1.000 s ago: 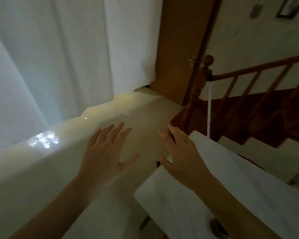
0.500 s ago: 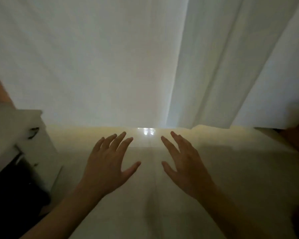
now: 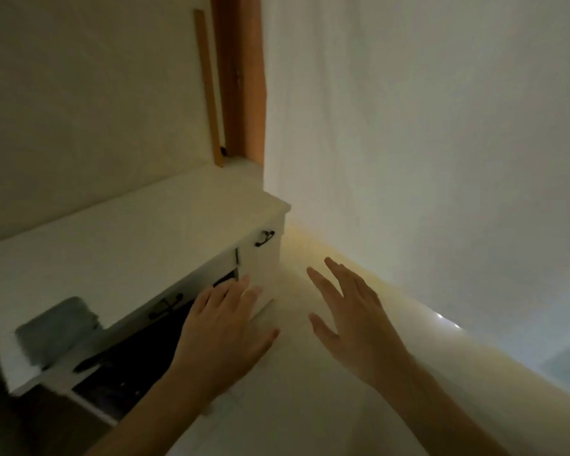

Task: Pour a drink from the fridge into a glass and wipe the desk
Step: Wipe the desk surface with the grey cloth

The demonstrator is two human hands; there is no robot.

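A cabinet fills the left of the frame, its top running from lower left up to the centre. A folded cloth lies on that top at the lower left. Two handles sit on the cabinet's front. A curtain hangs across the right half, with a wooden frame left of it at upper centre. The floor spreads below. Both hands, the left hand and the right hand, are at lower centre, side by side and apart.

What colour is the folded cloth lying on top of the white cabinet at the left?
Grey-blue, as far as the dim light shows; the folded cloth lies on the white cabinet, seen in the head view.
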